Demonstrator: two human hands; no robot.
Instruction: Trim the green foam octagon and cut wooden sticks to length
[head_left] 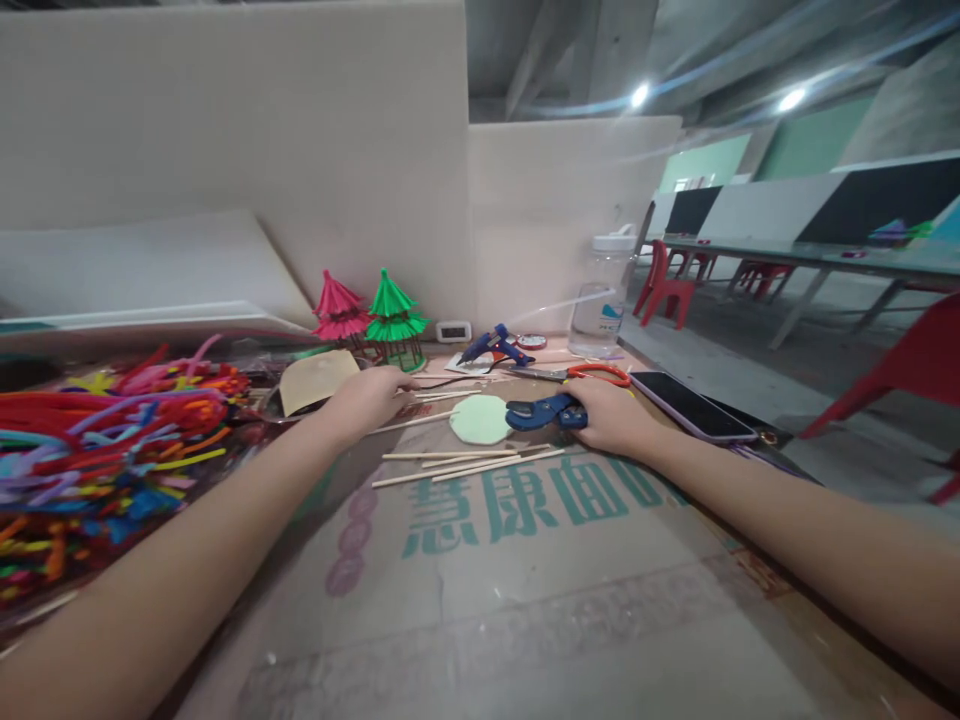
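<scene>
My right hand [611, 415] is wrapped round a blue hand cutter [546, 412], whose jaws point left. Those jaws reach the right edge of a pale green, many-sided disc [480, 420] lying on the table. To the left of the disc, my left hand [375, 400] is low over the table, its fingers curled together. Whatever may be between its fingertips is too blurred to make out. A thin wooden stick [412, 424] runs from beside this hand to the disc, and more sticks lie just beyond the fingertips. Several wooden sticks [465, 467] lie in front of the disc.
Colourful pipe cleaners [112, 450] are heaped at left. Behind stand pink [339, 305] and green [394, 310] roofed models, a small clock [453, 331], a blue glue gun [496, 346] and a water bottle [600, 300]. Orange-handled scissors [600, 374] and a phone [694, 405] lie at right.
</scene>
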